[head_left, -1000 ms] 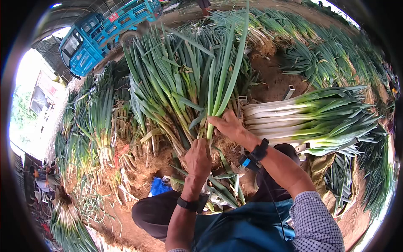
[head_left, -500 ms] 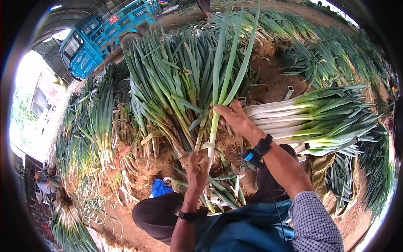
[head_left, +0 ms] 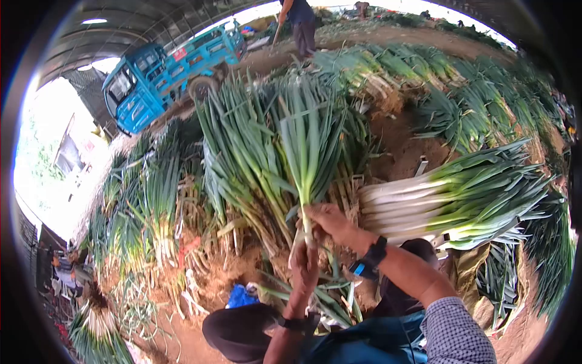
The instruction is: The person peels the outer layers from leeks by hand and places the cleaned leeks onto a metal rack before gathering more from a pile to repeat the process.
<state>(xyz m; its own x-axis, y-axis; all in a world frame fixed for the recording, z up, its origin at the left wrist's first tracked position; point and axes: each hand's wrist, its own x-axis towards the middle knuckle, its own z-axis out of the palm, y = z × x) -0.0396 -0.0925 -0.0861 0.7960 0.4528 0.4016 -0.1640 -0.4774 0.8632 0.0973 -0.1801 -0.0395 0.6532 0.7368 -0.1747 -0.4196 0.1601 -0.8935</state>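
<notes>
A large green onion (head_left: 310, 164) stands nearly upright in front of me, its green leaves fanning upward and its pale stalk pointing down. My left hand (head_left: 304, 264) is closed round the lower stalk. Just above it, my right hand (head_left: 336, 224) grips the stalk below the leaves, its fingers partly hidden. Right of my hands lies a neat stack of large green onions with clean white stalks (head_left: 403, 206). Behind the held one leans a bundle of untrimmed large green onions (head_left: 242, 145) with brown, dirty bases. Stripped leaves (head_left: 330, 303) lie below my hands.
More onion bundles (head_left: 160, 206) line the left, and others (head_left: 479, 109) cover the ground behind. A blue bag (head_left: 242, 296) lies by my knee. Beyond are a blue three-wheeled truck (head_left: 176, 73) and a standing person (head_left: 300, 27). Another onion bundle (head_left: 100, 330) is at lower left.
My right hand has come down closer to my left hand on the stalk. The onion is lower against the background, its leaves bunched differently. The view has tilted up, showing more of the standing person.
</notes>
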